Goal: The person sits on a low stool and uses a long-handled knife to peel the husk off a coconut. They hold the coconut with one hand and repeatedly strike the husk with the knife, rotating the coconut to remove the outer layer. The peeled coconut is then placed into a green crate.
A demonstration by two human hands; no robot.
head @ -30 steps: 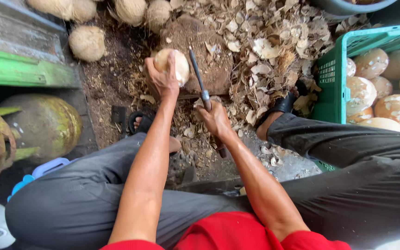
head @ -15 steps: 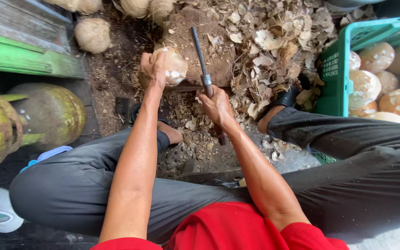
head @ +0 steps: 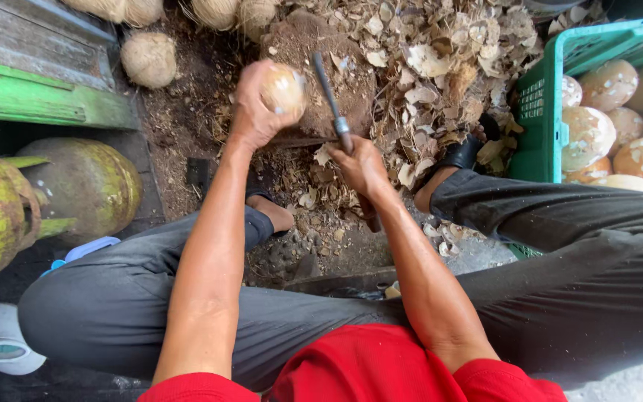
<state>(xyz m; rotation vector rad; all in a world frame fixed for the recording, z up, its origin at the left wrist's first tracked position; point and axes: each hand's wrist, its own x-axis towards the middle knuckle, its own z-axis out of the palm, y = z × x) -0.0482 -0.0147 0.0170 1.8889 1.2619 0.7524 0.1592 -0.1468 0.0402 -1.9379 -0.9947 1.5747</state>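
My left hand (head: 256, 112) grips a partly peeled brown coconut (head: 284, 89) and holds it against a worn wooden block (head: 314, 45). My right hand (head: 362, 167) is closed on the handle of a long dark blade (head: 329, 85), whose edge stands just right of the coconut, pointing away from me. I sit with dark trousers, knees spread, feet in sandals on either side of the block.
A heap of coconut shell chips (head: 440, 67) covers the ground ahead. A green plastic crate (head: 541, 126) of peeled coconuts stands on the right. Unpeeled husky coconuts (head: 149, 58) lie at the top left. Green gas cylinders (head: 83, 186) and a green board (head: 39, 97) are on the left.
The coconut has been turned in my left hand, browner side now up. The blade stays beside it, slightly tilted and closer.
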